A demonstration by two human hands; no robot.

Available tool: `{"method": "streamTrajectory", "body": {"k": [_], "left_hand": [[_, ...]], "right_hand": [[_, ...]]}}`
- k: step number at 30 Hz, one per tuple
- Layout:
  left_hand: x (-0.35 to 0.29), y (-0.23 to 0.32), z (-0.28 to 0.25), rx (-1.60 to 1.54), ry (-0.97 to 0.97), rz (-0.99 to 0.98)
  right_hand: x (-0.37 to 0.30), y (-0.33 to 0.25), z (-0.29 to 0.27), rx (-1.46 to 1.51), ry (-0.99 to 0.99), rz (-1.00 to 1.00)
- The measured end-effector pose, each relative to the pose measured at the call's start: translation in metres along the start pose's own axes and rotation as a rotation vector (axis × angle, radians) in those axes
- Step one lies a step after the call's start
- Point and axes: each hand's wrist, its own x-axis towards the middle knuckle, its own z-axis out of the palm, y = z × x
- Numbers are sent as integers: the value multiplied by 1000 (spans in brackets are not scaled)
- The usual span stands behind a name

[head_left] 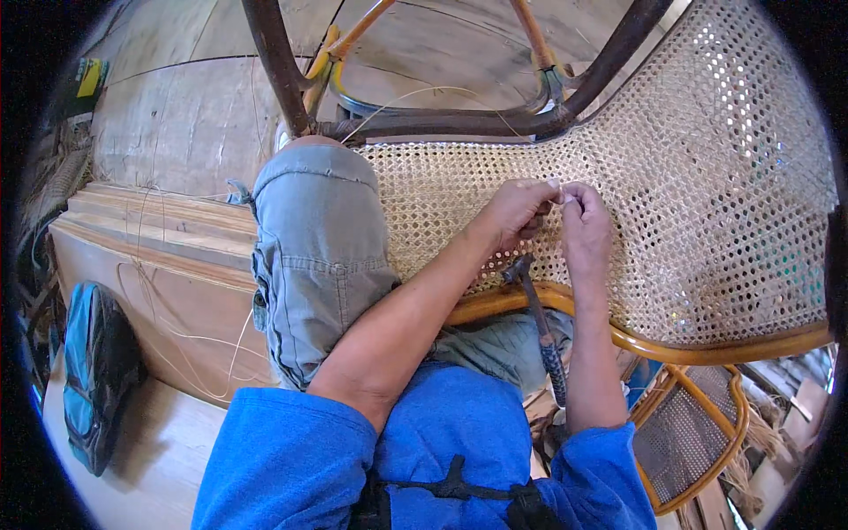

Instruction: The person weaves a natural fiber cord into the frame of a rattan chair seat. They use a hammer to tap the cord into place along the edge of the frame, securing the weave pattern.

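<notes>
A woven cane panel spreads in front of me, edged by a bent, glossy rattan rail on the near side. Over its middle my left hand and my right hand meet at the fingertips. Both are closed in a pinch, and whatever lies between the fingers is too small to make out. Just below them rests a hammer. Its dark head lies by the panel's near edge, and its textured grip slants down between my right forearm and my shirt.
Dark brown poles of a rattan frame stand beyond my bent knee. Stacked plywood boards lie to the left, with thin loose strands over them. A blue and black backpack is at far left. Another rattan piece with a woven panel sits lower right.
</notes>
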Motion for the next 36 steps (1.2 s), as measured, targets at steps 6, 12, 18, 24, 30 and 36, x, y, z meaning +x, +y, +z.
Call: {"method": "streamTrajectory", "body": {"k": [6,12,18,24,30,36], "left_hand": [[-3,8,1,278,124,110],[17,35,-24,337,459,361],[53,54,-52,515,707,429],[51,59,-51,656,759,528],[53,62,-55,656,758,527],[55,63,-58,718,783,528]], "right_hand": [[5,6,3,-125,-31,-230],[35,26,4,161,-99,78],[80,23,16,71,-75,-23],[117,37,31,22,-261,-54],[129,42,42,-134,-251,-125],[139,44,49,-258,-303,-120]]}}
